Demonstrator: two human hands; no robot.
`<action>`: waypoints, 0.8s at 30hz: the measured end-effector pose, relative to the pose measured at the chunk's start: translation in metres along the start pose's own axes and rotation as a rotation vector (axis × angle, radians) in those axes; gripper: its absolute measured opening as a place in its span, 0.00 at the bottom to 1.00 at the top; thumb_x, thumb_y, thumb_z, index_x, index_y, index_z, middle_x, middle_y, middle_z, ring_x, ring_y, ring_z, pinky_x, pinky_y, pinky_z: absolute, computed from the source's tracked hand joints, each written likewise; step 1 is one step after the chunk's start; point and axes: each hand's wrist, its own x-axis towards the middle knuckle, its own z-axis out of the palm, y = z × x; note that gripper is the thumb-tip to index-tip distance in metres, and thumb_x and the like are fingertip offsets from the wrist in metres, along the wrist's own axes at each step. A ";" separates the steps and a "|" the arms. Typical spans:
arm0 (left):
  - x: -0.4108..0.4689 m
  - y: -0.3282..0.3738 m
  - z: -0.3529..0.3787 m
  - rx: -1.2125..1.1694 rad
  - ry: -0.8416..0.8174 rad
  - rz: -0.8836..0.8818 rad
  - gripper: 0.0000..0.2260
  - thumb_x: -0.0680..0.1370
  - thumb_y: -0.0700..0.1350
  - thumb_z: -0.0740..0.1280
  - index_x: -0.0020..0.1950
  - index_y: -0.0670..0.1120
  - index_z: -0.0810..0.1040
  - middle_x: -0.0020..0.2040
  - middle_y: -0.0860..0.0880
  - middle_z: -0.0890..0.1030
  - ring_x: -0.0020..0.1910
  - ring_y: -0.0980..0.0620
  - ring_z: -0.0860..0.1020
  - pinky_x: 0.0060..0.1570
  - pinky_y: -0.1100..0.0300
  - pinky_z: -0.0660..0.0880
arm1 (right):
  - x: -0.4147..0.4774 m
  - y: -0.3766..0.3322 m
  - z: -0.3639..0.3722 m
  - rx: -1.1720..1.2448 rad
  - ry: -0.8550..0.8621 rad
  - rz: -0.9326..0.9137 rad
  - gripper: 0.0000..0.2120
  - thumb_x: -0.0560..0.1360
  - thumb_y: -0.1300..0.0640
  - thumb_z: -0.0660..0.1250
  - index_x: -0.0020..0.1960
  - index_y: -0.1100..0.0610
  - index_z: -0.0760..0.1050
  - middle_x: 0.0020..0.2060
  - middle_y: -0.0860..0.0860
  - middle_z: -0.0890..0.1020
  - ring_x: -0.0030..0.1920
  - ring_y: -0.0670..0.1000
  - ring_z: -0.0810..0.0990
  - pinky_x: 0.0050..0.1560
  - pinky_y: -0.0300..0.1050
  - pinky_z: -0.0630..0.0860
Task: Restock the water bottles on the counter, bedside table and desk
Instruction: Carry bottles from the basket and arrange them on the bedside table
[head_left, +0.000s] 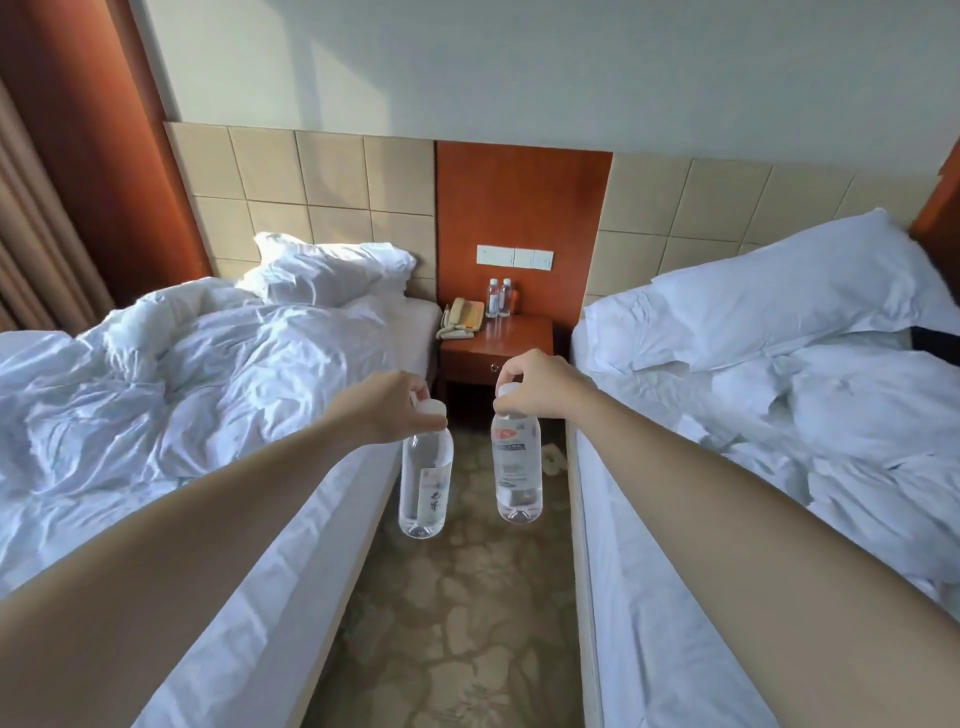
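Observation:
My left hand grips the white cap of a clear water bottle, which hangs upright over the carpet. My right hand holds a second clear water bottle by its cap, level with the first. Both hang in the aisle between two beds. Farther ahead stands the wooden bedside table, with two small water bottles upright at its back, close together.
A beige telephone sits on the left of the bedside table. An unmade bed with a rumpled white duvet lies on the left, another bed on the right. Patterned carpet runs between them. A white slipper lies by the right bed.

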 end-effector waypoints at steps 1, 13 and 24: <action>0.021 0.002 0.000 -0.001 0.000 0.004 0.14 0.70 0.60 0.70 0.48 0.53 0.76 0.44 0.55 0.79 0.43 0.52 0.77 0.37 0.59 0.70 | 0.019 0.006 -0.006 -0.005 -0.006 -0.008 0.04 0.64 0.48 0.70 0.40 0.44 0.79 0.41 0.41 0.81 0.45 0.47 0.79 0.46 0.48 0.78; 0.242 0.028 0.007 -0.029 0.009 0.017 0.15 0.71 0.59 0.69 0.49 0.51 0.75 0.40 0.53 0.78 0.38 0.53 0.76 0.37 0.58 0.72 | 0.207 0.082 -0.070 -0.031 0.008 -0.023 0.06 0.65 0.47 0.71 0.40 0.43 0.75 0.43 0.41 0.79 0.44 0.48 0.78 0.43 0.46 0.75; 0.437 0.004 0.042 0.046 -0.099 0.078 0.14 0.67 0.64 0.67 0.42 0.54 0.75 0.38 0.55 0.77 0.38 0.54 0.76 0.36 0.59 0.71 | 0.376 0.144 -0.079 -0.065 -0.091 0.050 0.07 0.66 0.47 0.71 0.43 0.44 0.78 0.46 0.44 0.81 0.47 0.48 0.79 0.44 0.46 0.77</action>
